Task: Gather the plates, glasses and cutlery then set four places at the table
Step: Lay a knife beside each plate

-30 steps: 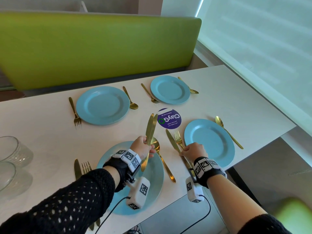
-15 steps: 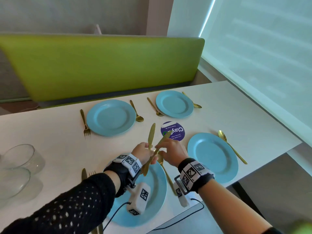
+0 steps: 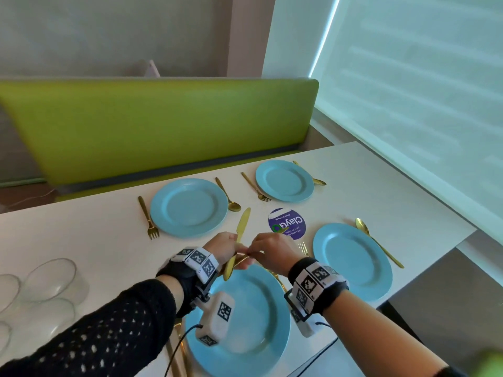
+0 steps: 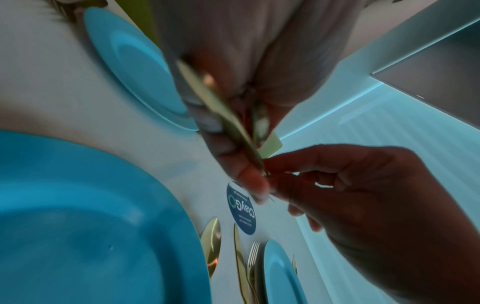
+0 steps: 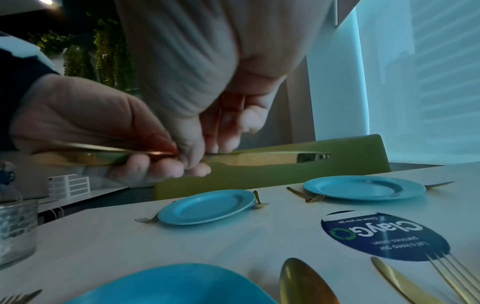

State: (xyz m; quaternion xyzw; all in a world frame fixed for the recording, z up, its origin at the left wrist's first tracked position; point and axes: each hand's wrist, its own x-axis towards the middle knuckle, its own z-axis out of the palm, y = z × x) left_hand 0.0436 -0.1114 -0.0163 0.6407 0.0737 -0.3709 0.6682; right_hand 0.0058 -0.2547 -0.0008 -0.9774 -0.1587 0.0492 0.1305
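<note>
Above the near left blue plate [image 3: 245, 322] my left hand [image 3: 231, 251] grips a gold knife [image 3: 242, 224] by its handle, blade pointing away. My right hand [image 3: 255, 250] meets it and pinches a second gold knife [image 5: 259, 159], whose tip shows by the purple sticker [image 3: 287, 224]. In the right wrist view the blades lie almost level across both hands. A third knife [image 5: 397, 281] and a fork [image 3: 303, 247] lie left of the near right plate [image 3: 353, 262]. The far plates [image 3: 189, 206] [image 3: 284, 180] each have a fork and a spoon beside them.
Several clear glasses [image 3: 51, 278] stand at the table's left end. A green bench back [image 3: 163, 126] runs along the far side. A spoon [image 3: 375, 240] lies right of the near right plate, close to the table's right edge [image 3: 435, 257].
My right hand left the knife beside the near right plate, crossed to my left hand and took hold of one of its two knives. The head view lifted.
</note>
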